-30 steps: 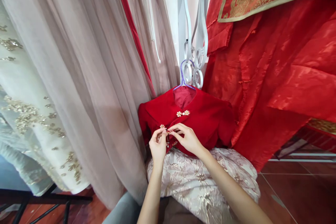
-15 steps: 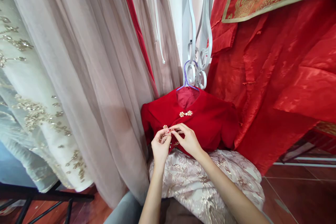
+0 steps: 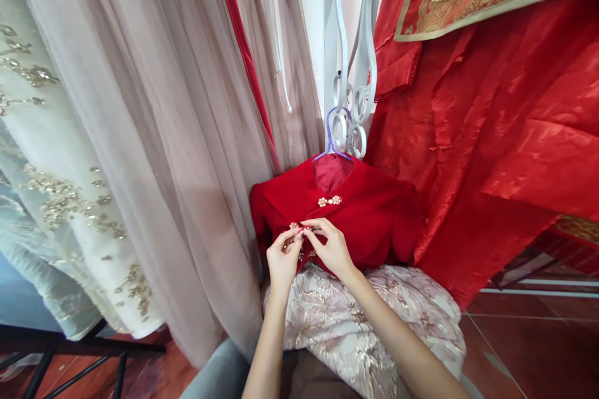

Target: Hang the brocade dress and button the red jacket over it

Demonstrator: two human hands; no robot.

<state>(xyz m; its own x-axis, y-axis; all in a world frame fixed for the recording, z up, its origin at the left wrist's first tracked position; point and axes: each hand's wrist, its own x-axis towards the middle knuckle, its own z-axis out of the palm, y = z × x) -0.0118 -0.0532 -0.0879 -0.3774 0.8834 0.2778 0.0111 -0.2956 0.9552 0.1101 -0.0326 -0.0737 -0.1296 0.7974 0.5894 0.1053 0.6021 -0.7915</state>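
Note:
A red velvet jacket [image 3: 369, 218] hangs on a purple hanger [image 3: 331, 134], its top flower-shaped frog button [image 3: 330, 201] joined across the front. Lower down, my left hand [image 3: 283, 255] pinches the left front edge beside a second flower-shaped frog button [image 3: 294, 226]. My right hand [image 3: 330, 246] meets it from the other side, thumb and forefinger closed on the button's other half at the right front edge. The fingertips of both hands almost touch and partly cover the fastener. Below them, more flower ornaments show between the hands.
Under the jacket spreads a pale brocade skirt [image 3: 374, 336] with gold pattern. A sheer pinkish curtain-like fabric [image 3: 178, 137] hangs on the left, beside a beaded white gown [image 3: 70, 212]. To the right hang red satin garments [image 3: 486, 112]. White scrolled metalwork [image 3: 358, 112] rises behind the hanger.
Both hands stay at the second button, with the fingertips shifted slightly and drawn closer round it. The whole view has moved a little.

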